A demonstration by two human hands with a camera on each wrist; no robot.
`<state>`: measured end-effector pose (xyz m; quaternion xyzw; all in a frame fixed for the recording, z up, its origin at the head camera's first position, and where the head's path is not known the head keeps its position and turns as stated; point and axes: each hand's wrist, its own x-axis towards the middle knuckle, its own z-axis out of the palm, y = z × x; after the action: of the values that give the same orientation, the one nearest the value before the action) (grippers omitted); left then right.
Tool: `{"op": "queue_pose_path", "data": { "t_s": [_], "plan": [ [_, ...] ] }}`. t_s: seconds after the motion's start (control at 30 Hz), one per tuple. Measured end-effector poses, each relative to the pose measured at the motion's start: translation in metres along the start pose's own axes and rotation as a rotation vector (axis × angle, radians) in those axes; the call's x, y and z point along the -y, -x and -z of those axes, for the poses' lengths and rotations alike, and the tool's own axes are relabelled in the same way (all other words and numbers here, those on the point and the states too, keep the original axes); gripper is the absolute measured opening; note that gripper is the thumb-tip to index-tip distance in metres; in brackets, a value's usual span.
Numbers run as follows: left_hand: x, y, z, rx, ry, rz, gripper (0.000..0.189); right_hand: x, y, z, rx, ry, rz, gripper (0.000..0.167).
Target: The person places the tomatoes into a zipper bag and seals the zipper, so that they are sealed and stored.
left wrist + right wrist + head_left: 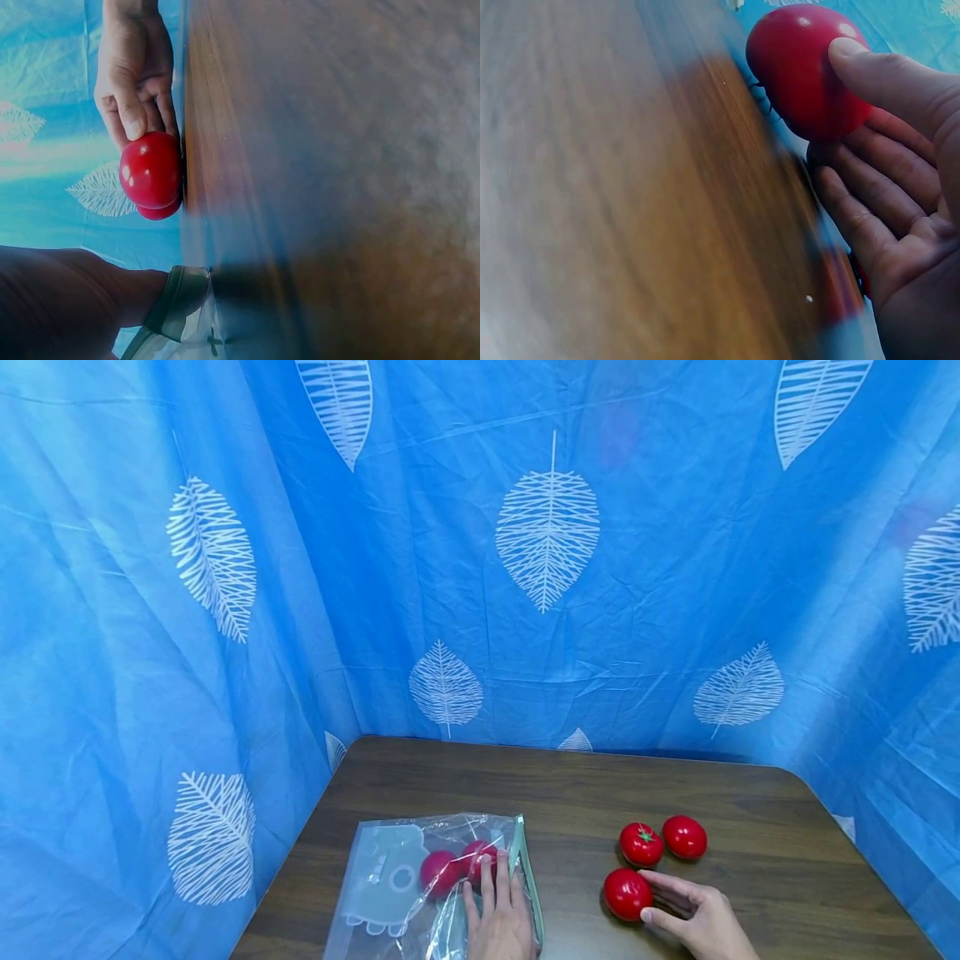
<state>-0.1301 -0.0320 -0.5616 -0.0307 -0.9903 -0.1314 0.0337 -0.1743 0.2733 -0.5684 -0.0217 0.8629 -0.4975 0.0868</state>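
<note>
My right hand [707, 917] pinches a red tomato [627, 895] between thumb and fingertips, low over the table at the right. In the right wrist view the thumb [885, 75] lies on the shiny tomato [806, 71], with a bit of dark stem showing on its side. My left hand [501, 910] rests on a clear zip bag [420, 927] with its fingers stretched out, reaching over a red tomato [480, 858] inside. Another tomato [440, 872] lies beside that one in the bag. The bag's green zip strip [176, 300] crosses the left hand's end in the left wrist view.
Two more red tomatoes, one with a green stem top [641, 845] and one plain [685, 837], sit just beyond the right hand. A dark wooden table [570, 785] carries everything. Blue curtain [637, 635] with white leaves hangs behind and at both sides.
</note>
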Motion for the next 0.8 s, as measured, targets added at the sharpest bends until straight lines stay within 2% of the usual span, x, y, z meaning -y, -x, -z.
{"op": "queue_pose_path", "data": {
  "t_s": [0.27, 0.47, 0.8],
  "plan": [
    [0.0, -0.003, 0.003, 0.075, 0.008, 0.02, 0.105, 0.004, 0.0, -0.007, -0.045, -0.038, -0.027, 0.069],
    [0.001, -0.002, 0.001, 0.036, -0.004, 0.012, 0.104, 0.005, 0.0, -0.009, -0.016, -0.068, -0.008, 0.07],
    [0.0, -0.004, 0.002, 0.087, 0.01, 0.032, 0.104, 0.005, -0.004, -0.013, 0.032, -0.083, 0.033, 0.072]
  ]
}}
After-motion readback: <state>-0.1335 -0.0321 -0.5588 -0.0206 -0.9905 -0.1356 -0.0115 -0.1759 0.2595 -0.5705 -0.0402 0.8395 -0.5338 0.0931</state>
